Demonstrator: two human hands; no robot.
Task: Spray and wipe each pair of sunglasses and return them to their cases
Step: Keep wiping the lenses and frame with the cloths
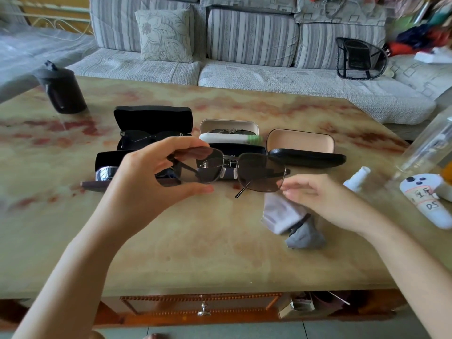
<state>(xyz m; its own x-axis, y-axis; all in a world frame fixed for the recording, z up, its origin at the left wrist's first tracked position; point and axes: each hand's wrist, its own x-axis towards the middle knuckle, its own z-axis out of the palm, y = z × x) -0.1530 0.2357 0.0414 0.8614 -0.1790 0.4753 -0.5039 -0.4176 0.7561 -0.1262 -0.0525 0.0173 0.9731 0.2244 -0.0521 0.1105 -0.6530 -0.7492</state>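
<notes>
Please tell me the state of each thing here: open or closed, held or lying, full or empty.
Metal-framed brown-lens sunglasses: held in the air.
Left hand: pinches one lens rim.
Right hand: open, holds nothing.
Large black hard case: open, black pair inside.
White case: open, pair inside.
Black beige-lined case: open, empty.
Grey cloth: crumpled on table.
Small white spray bottle: on table, not held.

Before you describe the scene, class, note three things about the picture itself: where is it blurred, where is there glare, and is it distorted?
In the head view the right hand is motion-blurred, the left hand and sunglasses sharp; also in the head view, pale glare sits on the table at far left; the head view's wide lens bends the table's edges and the sofa.
</notes>
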